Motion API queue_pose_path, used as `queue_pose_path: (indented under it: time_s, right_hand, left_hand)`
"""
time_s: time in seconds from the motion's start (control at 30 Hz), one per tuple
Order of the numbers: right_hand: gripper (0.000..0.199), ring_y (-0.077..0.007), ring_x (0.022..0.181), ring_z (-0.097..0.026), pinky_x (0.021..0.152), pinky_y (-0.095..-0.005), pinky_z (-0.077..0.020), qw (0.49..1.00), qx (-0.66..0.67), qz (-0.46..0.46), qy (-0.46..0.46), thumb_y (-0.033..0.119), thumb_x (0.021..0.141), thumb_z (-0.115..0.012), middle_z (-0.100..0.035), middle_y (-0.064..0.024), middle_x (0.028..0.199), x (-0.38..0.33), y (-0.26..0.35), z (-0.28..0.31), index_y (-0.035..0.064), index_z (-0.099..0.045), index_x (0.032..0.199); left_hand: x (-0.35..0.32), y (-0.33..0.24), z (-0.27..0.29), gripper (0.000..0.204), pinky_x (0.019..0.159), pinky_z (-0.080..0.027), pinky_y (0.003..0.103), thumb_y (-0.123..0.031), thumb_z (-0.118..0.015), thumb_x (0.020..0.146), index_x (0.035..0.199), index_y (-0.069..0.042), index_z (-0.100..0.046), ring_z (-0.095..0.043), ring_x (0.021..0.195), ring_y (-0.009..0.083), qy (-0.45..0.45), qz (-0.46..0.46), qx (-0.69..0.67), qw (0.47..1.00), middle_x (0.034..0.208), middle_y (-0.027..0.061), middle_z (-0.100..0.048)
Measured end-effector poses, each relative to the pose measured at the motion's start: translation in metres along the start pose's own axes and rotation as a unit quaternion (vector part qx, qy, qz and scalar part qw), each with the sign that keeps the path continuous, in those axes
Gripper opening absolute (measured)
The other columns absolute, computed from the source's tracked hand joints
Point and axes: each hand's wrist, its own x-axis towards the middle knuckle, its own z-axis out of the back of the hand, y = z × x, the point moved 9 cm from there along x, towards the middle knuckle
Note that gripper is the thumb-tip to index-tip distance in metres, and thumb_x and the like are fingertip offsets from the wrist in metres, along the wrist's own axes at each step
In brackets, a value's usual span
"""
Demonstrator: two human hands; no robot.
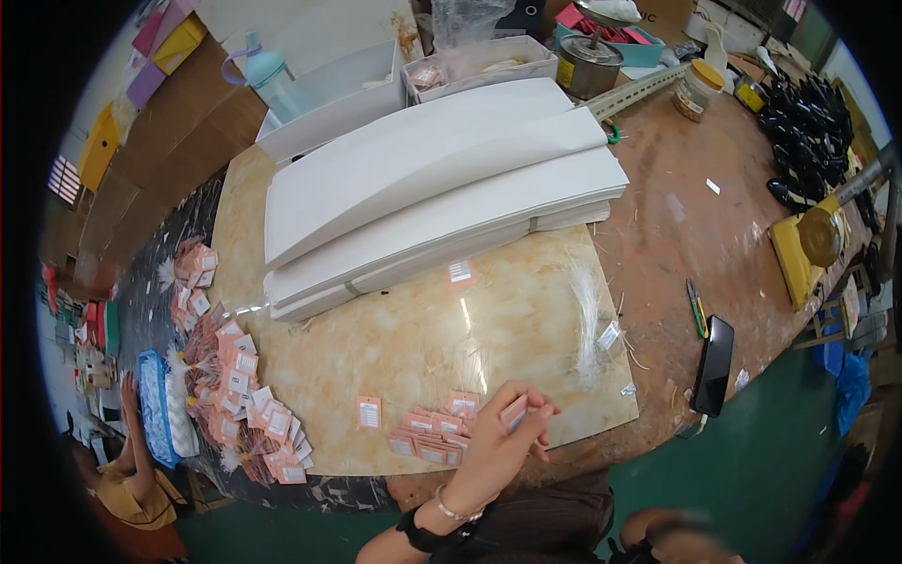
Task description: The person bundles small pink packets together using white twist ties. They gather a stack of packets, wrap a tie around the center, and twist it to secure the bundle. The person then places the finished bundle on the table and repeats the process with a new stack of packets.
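Note:
My left hand [503, 434] reaches over the near edge of a marble-patterned board [376, 348] and pinches a small pink tag [515, 411] between its fingers. Right under and beside it lies a loose heap of the same pink tags [427, 440]. One single tag [368, 412] lies a little to the left, and another tag [460, 273] sits farther up the board. A bracelet and a dark watch are on that wrist. A blurred shape at the lower edge looks like my right hand [678, 538]; its fingers cannot be made out.
Tall stacks of white card sheets [432, 188] fill the far half of the board. A bundle of clear plastic strings [588, 320] and a black phone [714, 365] lie to the right. More tags [235, 376] pile up on the left, near another person [132, 470].

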Motion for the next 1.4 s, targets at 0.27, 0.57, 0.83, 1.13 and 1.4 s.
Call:
queue_pose_path:
  time_s: [0.27,0.57,0.83,1.13,1.4]
  right_hand:
    - [0.011,-0.0300,0.077,-0.061,0.069,-0.0366,-0.0498,0.888,-0.350,-0.092,-0.283,0.000,0.078,-0.053,-0.064,-0.0221,0.085,-0.068,0.007,0.102,-0.0049,-0.060,0.085]
    - [0.017,-0.0316,0.075,-0.065,0.067,-0.0352,-0.0494,0.673,-0.526,-0.403,-0.330,0.003,0.082,-0.059,-0.065,-0.0207,0.089,-0.165,-0.104,0.230,-0.0025,-0.066,0.096]
    - [0.014,-0.0324,0.066,-0.061,0.059,-0.0379,-0.0460,0.677,-0.528,-0.391,-0.332,0.002,0.077,-0.062,-0.062,-0.0188,0.075,-0.164,-0.122,0.225,0.0018,-0.069,0.089]
    - [0.013,-0.0091,0.063,-0.059,0.054,-0.0256,-0.0450,0.721,-0.285,-0.360,-0.519,0.006,0.086,-0.063,-0.066,-0.0074,0.076,-0.196,-0.124,0.235,-0.0020,-0.070,0.093]
    - [0.013,-0.0070,0.055,-0.056,0.049,-0.0240,-0.0415,0.717,-0.359,-0.432,-0.412,0.007,0.084,-0.066,-0.067,-0.0075,0.071,-0.191,-0.131,0.237,-0.0033,-0.071,0.090]
  left_hand:
    - [0.056,-0.030,-0.019,0.026,0.067,-0.050,0.036,-0.018,-0.065,0.083,0.099,0.003,-0.060,-0.062,0.069,0.0244,-0.173,-0.211,0.421,0.865,0.090,0.0171,-0.065]
    - [0.107,0.001,-0.026,0.033,0.062,-0.051,0.033,-0.026,-0.066,0.083,0.095,0.005,-0.067,-0.066,0.068,0.0230,-0.199,-0.193,0.439,0.855,0.079,0.0177,-0.068]
    - [0.133,0.022,-0.017,0.027,0.037,-0.040,0.022,-0.025,-0.065,0.088,0.079,0.000,-0.067,-0.052,0.045,0.0082,-0.125,-0.080,0.367,0.918,0.058,0.0011,-0.056]
    - [0.122,0.020,-0.024,0.019,0.042,-0.040,0.021,-0.021,-0.066,0.088,0.077,-0.006,-0.062,-0.049,0.043,0.0079,-0.093,-0.004,0.155,0.984,0.053,-0.0013,-0.051]
    - [0.119,0.020,-0.024,0.016,0.043,-0.040,0.021,-0.018,-0.065,0.088,0.079,-0.006,-0.061,-0.050,0.046,0.0075,-0.085,0.002,0.113,0.990,0.056,-0.0008,-0.053]
